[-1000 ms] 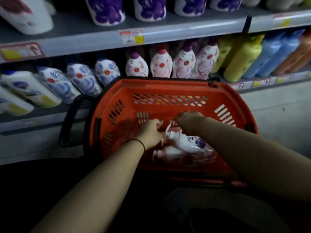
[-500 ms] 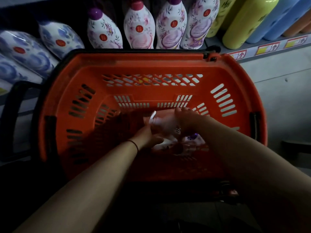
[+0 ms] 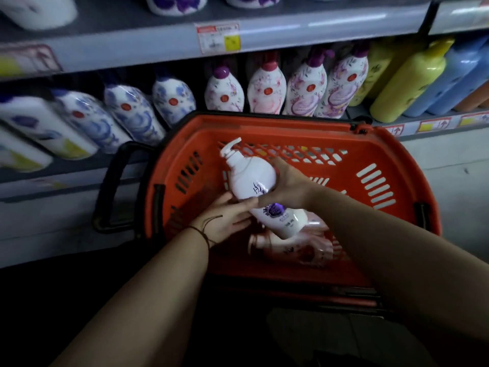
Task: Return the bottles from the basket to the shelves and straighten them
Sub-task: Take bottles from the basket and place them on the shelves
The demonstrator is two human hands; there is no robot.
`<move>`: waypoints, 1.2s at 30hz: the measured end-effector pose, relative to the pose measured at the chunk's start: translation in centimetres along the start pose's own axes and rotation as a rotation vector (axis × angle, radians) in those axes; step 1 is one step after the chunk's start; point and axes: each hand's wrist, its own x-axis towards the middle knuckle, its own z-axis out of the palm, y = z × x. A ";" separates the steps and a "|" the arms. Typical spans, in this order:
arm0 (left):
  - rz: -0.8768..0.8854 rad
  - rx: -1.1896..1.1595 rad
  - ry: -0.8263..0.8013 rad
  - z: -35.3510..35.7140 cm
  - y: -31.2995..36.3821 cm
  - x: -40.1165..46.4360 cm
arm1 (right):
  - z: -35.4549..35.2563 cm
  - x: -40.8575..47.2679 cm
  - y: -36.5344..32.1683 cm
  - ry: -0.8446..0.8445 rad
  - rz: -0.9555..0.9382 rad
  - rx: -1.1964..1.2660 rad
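Early in the task, by the look of it: one white pump bottle point(image 3: 260, 192) lifted clear of the orange basket point(image 3: 391, 154), tilted with the pump head up and to the left, not yet on any shelf. Right hand point(image 3: 287, 188) wrapped around its middle, grip clamped on the body; left hand point(image 3: 225, 217) below and beside it, fingers spread and touching the bottle's lower side, supporting rather than closed around it. At least one more pinkish bottle point(image 3: 293, 247) lying on its side on the basket floor under the lifted one; possibly another beneath, too blurred to count. So most of the work still ahead: shelving this one, emptying the basket, then straightening the rows.

Behind the basket, a middle shelf point(image 3: 330, 25) edge with a price tag point(image 3: 218, 37), and under it a row of floral pump bottles point(image 3: 266, 88), blue-patterned ones point(image 3: 132, 112) leaning to the left, yellow bottles point(image 3: 408, 80) to the right. Rows packed close, with no obvious free gap visible. Basket's far rim and black handle point(image 3: 113, 181) standing between hands and lower shelf.
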 end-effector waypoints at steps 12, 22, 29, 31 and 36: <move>0.562 -0.085 0.180 -3.4 11.5 -12.1 | -0.4 -4.7 -14.7 -0.138 -0.415 0.258; 0.888 0.130 0.198 -5.6 24.4 -23.4 | -1.5 -7.1 -30.2 0.088 -0.620 0.460; 0.945 0.252 0.210 -8.6 31.5 -29.3 | -1.2 -7.5 -39.2 0.086 -0.740 0.523; 0.970 0.235 0.250 -9.4 33.6 -30.3 | -1.3 -7.4 -41.9 0.088 -0.766 0.513; 1.066 0.168 0.351 -11.2 39.4 -31.8 | -2.6 -6.9 -48.2 0.120 -0.868 0.401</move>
